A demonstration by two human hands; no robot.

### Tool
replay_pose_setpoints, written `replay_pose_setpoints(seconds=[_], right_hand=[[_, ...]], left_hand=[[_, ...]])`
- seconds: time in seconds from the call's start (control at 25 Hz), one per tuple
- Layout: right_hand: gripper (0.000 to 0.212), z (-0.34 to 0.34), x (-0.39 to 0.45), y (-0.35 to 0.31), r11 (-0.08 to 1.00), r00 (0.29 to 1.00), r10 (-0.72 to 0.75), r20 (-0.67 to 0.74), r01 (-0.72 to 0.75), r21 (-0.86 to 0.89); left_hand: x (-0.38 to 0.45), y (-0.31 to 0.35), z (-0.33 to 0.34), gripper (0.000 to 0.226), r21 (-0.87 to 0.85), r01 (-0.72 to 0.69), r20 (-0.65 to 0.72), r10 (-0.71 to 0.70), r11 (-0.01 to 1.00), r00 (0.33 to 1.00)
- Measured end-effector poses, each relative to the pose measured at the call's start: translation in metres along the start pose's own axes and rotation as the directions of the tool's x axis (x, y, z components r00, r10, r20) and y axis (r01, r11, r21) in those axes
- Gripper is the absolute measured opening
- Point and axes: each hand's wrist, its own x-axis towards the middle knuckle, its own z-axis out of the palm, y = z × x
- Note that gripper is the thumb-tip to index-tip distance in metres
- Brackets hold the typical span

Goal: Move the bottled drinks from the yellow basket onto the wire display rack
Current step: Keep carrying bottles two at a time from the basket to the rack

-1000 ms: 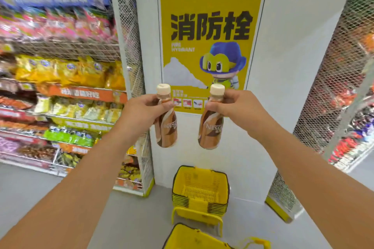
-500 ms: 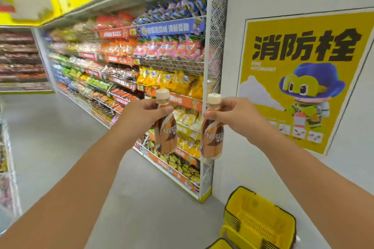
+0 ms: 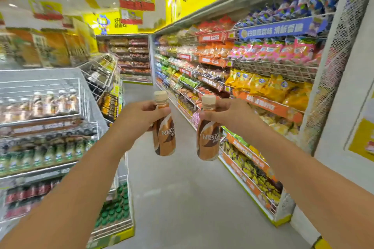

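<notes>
We've got each hand pinching one bottle, left hand (image 3: 139, 116) on the left bottle (image 3: 163, 127), right hand (image 3: 228, 116) on the right bottle (image 3: 208, 131), just under the caps, so either could slip or clip the rack's (image 3: 40, 85) front edge going in.

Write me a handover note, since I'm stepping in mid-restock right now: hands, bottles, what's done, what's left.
Left hand grips one brown coffee bottle by the neck; right hand grips a second bottle the same way, both upright, in mid-air over the aisle.
Wire display rack is to the left, with similar bottles already on its upper shelf.
Yellow basket is out of view.
Left: set these two on the rack, then check the basket.
</notes>
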Motion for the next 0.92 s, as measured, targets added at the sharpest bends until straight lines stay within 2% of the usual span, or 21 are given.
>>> replay_pose_setpoints(seconds=[0.08,0.2,0.44,0.52,0.64,0.84,0.92], right_hand=[[0.015,0.050,0.019,-0.021,1.000,0.999,-0.025,0.046,0.025,0.007],[0.023,0.136,0.049,-0.059,0.998,0.991,-0.061,0.117,0.062,-0.005],[0.011,0.304,0.094,-0.129,0.983,0.960,-0.156,0.232,0.127,0.133],[0.017,0.353,0.105,-0.148,0.979,0.948,-0.167,0.270,0.126,0.163],[0.025,0.418,0.123,-0.173,0.978,0.924,-0.175,0.339,0.123,0.170],[0.032,0.495,0.164,-0.190,0.973,0.879,-0.212,0.426,0.151,0.172],[0.033,0.520,0.184,-0.192,0.971,0.863,-0.231,0.449,0.174,0.166]], left_hand=[[-0.006,-0.014,-0.058,0.017,0.013,0.024,-0.067,-0.023,1.000,0.997],[-0.015,-0.036,-0.152,0.019,0.019,0.059,-0.159,-0.055,0.998,0.986],[-0.040,-0.074,-0.328,0.013,0.139,0.107,-0.324,-0.057,0.985,0.944],[-0.050,-0.085,-0.379,0.019,0.174,0.144,-0.357,-0.073,0.974,0.931],[-0.058,-0.101,-0.444,0.026,0.178,0.189,-0.422,-0.099,0.966,0.901],[-0.048,-0.130,-0.511,0.009,0.134,0.226,-0.482,-0.136,0.965,0.866],[-0.035,-0.144,-0.530,0.017,0.143,0.257,-0.502,-0.154,0.956,0.851]])
